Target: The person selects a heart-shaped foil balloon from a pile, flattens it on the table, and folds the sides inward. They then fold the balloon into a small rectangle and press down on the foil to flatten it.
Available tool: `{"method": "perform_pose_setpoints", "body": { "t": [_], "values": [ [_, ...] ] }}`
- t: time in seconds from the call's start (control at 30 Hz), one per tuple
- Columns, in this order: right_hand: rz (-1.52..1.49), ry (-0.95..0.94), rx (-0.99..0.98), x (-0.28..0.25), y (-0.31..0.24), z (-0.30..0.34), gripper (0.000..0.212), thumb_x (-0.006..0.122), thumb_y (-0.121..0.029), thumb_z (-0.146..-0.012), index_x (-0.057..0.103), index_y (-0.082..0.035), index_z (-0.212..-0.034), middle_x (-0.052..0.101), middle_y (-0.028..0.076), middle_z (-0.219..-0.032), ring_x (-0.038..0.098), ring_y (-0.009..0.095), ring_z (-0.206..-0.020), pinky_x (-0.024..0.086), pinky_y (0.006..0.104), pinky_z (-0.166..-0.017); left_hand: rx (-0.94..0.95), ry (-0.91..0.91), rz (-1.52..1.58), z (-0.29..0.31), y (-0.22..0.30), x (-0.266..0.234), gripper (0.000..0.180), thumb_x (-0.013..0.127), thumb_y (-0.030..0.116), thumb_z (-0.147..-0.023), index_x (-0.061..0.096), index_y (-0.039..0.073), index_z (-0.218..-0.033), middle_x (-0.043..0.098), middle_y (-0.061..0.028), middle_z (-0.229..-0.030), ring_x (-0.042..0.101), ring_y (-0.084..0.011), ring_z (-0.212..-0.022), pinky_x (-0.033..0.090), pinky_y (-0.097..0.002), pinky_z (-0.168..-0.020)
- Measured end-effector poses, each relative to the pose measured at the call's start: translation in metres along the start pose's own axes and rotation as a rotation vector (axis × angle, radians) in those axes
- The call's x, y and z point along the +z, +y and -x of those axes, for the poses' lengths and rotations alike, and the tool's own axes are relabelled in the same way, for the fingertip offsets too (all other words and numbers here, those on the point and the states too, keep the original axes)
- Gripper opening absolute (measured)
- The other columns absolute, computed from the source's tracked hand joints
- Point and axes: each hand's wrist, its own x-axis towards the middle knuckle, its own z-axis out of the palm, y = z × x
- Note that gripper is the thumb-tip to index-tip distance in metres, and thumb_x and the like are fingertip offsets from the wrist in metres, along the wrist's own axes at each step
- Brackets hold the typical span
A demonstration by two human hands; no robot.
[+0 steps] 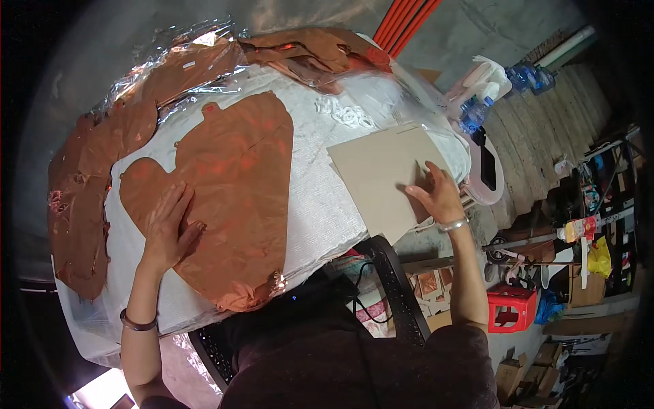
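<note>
A flat, copper-coloured foil balloon (238,180) lies on the white-covered table (317,211) in front of me. My left hand (167,232) rests on its left part, palm down with the fingers stretched out. To the right is a small stack of beige cardboard sheets (375,167), slightly fanned at the edges. Over the right side of these sheets is my right hand (439,198), fingers spread and nothing held between them. Whether its fingertips touch the top sheet I cannot tell.
More copper foil pieces (85,204) lie along the left and far edges, some in clear crinkled film (204,58). White ribbon (344,112) lies near the sheets. At right are a phone (488,167), a water bottle (477,114) and, on the floor, a red crate (511,309).
</note>
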Motion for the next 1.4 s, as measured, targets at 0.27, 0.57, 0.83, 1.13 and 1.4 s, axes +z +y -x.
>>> {"method": "perform_pose_setpoints", "body": {
  "t": [0.27,0.57,0.83,1.13,1.4],
  "values": [
    [-0.179,-0.046,0.02,0.019,0.042,-0.044,0.056,0.084,-0.033,-0.067,0.059,0.002,-0.102,0.063,0.01,-0.085,0.06,0.021,-0.077,0.049,0.0311,-0.072,-0.03,-0.051,0.018,-0.001,0.004,-0.003,0.062,0.068,0.02,-0.082,0.044,0.007,-0.138,0.038,-0.0137,-0.146,0.033,-0.0334,-0.136,0.027,-0.043,-0.111],
    [-0.691,-0.181,0.324,0.004,0.07,-0.045,0.014,0.076,-0.014,-0.079,0.065,-0.006,-0.074,0.059,-0.004,-0.065,0.049,0.005,-0.057,0.04,0.0204,-0.053,-0.002,-0.022,0.006,0.002,-0.005,0.002,0.062,0.065,0.033,-0.084,0.044,0.01,-0.138,0.037,-0.0109,-0.147,0.032,-0.031,-0.136,0.028,-0.0442,-0.109],
    [-0.841,0.081,0.327,0.005,0.085,-0.031,0.007,0.065,-0.009,-0.087,0.067,-0.003,-0.084,0.062,-0.003,-0.077,0.052,0.003,-0.069,0.041,0.018,-0.062,-0.047,-0.061,-0.004,0.0,-0.002,0.001,0.062,0.064,0.031,-0.085,0.043,0.009,-0.139,0.035,-0.0118,-0.148,0.031,-0.0311,-0.137,0.026,-0.0435,-0.11],
    [-1.134,0.051,0.332,0.018,0.107,-0.017,0.011,0.064,-0.007,-0.087,0.063,-0.002,-0.097,0.061,-0.003,-0.079,0.055,0.006,-0.07,0.043,0.0176,-0.064,-0.013,-0.015,-0.015,0.001,-0.004,0.002,0.06,0.064,0.035,-0.085,0.046,0.009,-0.137,0.037,-0.0113,-0.147,0.034,-0.031,-0.136,0.031,-0.0431,-0.108],
    [-0.207,0.135,0.072,0.004,0.071,-0.02,0.023,0.069,-0.009,-0.083,0.063,-0.004,-0.105,0.066,0.007,-0.083,0.062,0.013,-0.072,0.049,0.0261,-0.06,-0.028,-0.069,0.017,-0.002,0.001,-0.001,0.061,0.064,0.025,-0.086,0.042,0.006,-0.139,0.035,-0.0147,-0.148,0.031,-0.0315,-0.138,0.024,-0.0428,-0.112]
  ]
}}
